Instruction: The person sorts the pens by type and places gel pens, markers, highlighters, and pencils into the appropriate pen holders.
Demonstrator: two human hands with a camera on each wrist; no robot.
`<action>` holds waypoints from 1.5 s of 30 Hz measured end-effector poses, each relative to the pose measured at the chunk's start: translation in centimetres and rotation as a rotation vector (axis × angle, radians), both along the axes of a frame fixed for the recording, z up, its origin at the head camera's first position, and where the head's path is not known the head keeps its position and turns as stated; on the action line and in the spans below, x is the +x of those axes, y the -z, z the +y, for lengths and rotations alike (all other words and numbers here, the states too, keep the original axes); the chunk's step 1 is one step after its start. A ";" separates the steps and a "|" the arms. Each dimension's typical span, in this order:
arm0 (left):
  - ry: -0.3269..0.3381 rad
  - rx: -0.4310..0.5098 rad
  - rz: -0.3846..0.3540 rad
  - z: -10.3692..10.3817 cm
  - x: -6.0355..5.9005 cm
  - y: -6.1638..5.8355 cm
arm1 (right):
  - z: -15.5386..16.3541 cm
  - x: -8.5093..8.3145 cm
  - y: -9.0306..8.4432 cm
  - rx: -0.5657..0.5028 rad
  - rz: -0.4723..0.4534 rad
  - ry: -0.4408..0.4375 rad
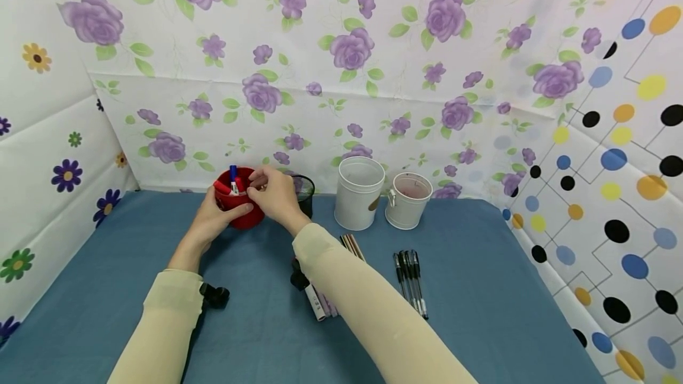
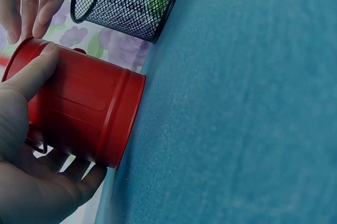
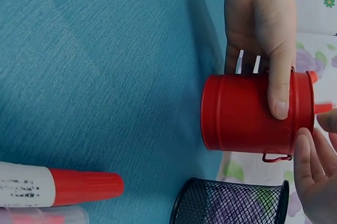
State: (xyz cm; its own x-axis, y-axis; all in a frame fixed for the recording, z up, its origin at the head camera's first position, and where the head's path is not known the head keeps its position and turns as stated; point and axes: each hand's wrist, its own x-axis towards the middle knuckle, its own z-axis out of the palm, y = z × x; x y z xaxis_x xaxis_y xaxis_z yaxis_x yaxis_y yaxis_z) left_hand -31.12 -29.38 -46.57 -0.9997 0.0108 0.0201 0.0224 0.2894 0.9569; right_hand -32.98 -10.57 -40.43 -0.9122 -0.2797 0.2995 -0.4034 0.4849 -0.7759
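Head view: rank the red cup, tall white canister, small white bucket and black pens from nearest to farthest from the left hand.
1. red cup: gripped by the left hand, far left.
2. tall white canister: right of centre, at the back.
3. small white bucket and black pens: both further right, bucket at the back, pens nearer the front; too close to call.

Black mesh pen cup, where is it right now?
In the head view the black mesh pen cup stands at the table's back, right of the red tin cup, partly behind the right hand, left of the white canister.
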 end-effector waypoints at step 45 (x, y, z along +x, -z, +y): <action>-0.019 -0.025 -0.003 -0.1 -0.1 0.4 | 11.4 10.6 0.8 0.566 -0.016 -0.199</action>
